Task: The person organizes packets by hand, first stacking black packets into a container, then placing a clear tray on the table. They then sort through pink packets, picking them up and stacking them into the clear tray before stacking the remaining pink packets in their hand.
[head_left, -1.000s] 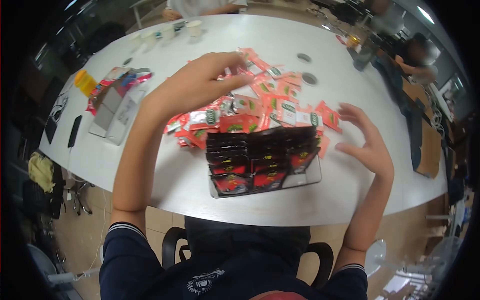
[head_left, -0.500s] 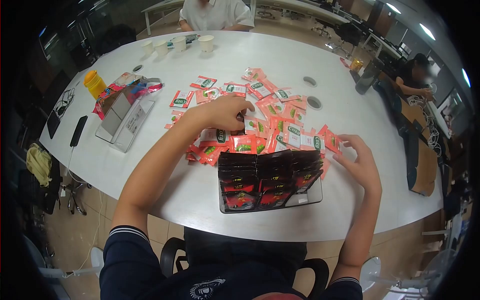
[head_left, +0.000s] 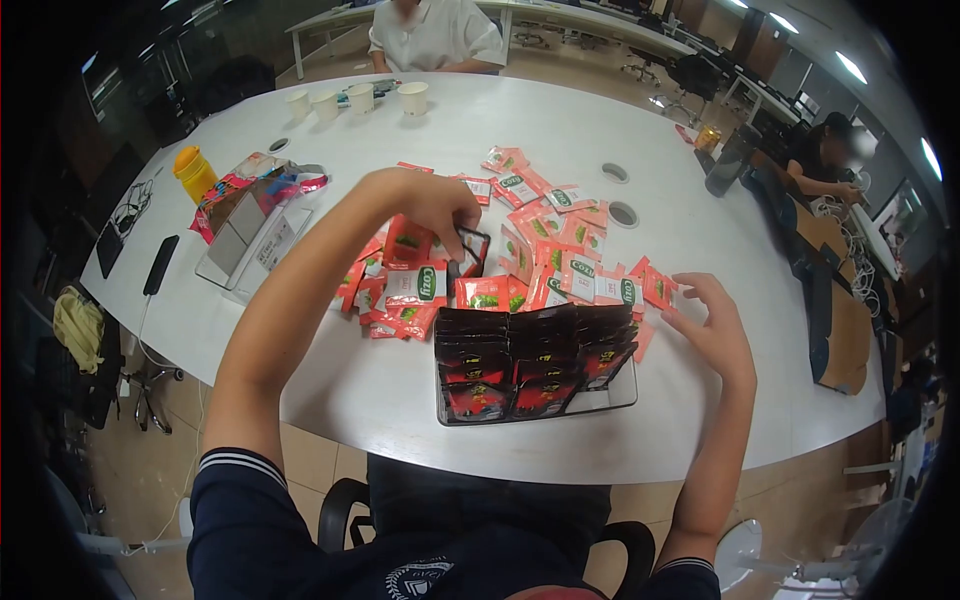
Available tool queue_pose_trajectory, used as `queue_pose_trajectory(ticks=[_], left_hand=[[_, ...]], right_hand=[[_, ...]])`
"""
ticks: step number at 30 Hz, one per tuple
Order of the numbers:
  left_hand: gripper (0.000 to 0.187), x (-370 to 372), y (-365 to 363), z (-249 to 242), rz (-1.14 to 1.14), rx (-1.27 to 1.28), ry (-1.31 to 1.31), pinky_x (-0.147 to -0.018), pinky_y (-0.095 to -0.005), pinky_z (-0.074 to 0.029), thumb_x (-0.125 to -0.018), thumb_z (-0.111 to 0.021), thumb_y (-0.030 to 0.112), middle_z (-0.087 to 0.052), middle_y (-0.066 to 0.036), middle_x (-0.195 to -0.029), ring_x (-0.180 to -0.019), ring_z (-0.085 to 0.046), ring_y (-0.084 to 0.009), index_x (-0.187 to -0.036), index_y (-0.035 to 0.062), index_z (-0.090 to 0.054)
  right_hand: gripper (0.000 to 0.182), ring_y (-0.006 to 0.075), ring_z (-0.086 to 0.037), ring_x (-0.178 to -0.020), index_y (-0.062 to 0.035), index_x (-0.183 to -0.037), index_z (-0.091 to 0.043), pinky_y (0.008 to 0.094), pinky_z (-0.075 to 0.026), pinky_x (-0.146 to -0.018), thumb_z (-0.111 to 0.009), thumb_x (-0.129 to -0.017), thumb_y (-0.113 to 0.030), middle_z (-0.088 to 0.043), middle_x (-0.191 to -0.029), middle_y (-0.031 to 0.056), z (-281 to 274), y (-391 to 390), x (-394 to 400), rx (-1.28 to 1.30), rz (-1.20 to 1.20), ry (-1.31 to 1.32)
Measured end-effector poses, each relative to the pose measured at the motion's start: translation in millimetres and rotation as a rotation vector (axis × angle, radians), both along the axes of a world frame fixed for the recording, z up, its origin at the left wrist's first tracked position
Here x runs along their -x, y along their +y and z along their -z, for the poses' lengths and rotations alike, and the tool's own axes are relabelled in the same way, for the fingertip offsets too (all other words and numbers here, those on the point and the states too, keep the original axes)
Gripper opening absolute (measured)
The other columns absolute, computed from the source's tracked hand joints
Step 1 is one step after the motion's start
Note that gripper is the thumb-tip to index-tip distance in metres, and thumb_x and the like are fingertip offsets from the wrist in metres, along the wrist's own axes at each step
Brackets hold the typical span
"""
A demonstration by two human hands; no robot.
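My left hand (head_left: 445,215) is closed on a black-and-red sachet (head_left: 474,252) over the pile, its fingers pointing down and partly hidden behind the hand's back. Around it lie many loose red-and-white sachets (head_left: 418,286) marked "Cozy". To the right, my right hand (head_left: 710,325) rests with thumb and fingers apart, fingertips right at a red sachet (head_left: 656,286) on the pile's edge. Between my forearms stands a clear tray (head_left: 612,396) with rows of upright black-and-red sachets (head_left: 540,360).
At left are a clear box (head_left: 272,240) with colourful packaging, a yellow bottle (head_left: 194,172) and a black phone-like slab (head_left: 161,264). Paper cups (head_left: 412,98) stand at the far side, before a seated person (head_left: 436,35). Cardboard pieces (head_left: 840,335) line the right edge.
My left hand has lifted slightly and turned, and a black-and-red sachet now shows in its fingers. A few red sachets under it have shifted. My right hand has stayed nearly in place.
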State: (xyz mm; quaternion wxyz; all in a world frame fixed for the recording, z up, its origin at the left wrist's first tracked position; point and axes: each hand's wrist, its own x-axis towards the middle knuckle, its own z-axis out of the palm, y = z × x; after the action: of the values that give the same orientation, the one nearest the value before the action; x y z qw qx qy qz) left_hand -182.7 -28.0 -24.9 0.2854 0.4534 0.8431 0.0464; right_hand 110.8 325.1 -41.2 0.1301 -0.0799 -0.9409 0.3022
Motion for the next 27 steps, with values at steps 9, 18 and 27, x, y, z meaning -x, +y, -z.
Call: queue_pose_trajectory(ticks=[9, 18, 27], left_hand=[[0.029, -12.3, -39.6, -52.8, -0.353, -0.878, -0.263, -0.081, -0.0285, -0.059, -0.098, -0.078, 0.010, -0.076, -0.009, -0.108, -0.094, -0.072, -0.0123, -0.121, 0.0033, -0.061], [0.042, -135.2, 33.4, -68.9, -0.296, -1.339, -0.500, -0.090, -0.0297, -0.063, -0.097, -0.081, 0.009, -0.075, -0.009, -0.112, -0.103, -0.074, -0.0129, -0.130, 0.0029, -0.057], [0.063, -142.1, 42.0, -69.3, -0.153, -1.261, -0.525, -0.094, -0.0309, -0.061, -0.094, -0.084, 0.009, -0.071, -0.011, -0.120, -0.106, -0.071, -0.0129, -0.144, 0.0020, -0.047]], right_hand=[[0.041, 0.0247, -0.068, -0.104, -0.0024, -0.119, -0.072, 0.0368, -0.053, -0.087, -0.086, -0.085, -0.021, -0.071, -0.120, 0.0089, -1.5, 2.9, 10.8, 0.060, -0.066, 0.195], [0.036, 0.0062, -0.066, -0.082, 0.0020, -0.124, -0.071, 0.0238, -0.056, -0.064, -0.083, -0.093, -0.012, -0.073, -0.107, 0.0066, -91.6, -99.4, 38.4, 0.431, -0.407, 0.311], [0.024, 0.0106, -0.072, -0.070, 0.0063, -0.112, -0.067, 0.0238, -0.059, -0.060, -0.080, -0.095, -0.006, -0.078, -0.093, 0.0132, -99.7, -85.5, 52.0, 0.672, -0.362, 0.365]])
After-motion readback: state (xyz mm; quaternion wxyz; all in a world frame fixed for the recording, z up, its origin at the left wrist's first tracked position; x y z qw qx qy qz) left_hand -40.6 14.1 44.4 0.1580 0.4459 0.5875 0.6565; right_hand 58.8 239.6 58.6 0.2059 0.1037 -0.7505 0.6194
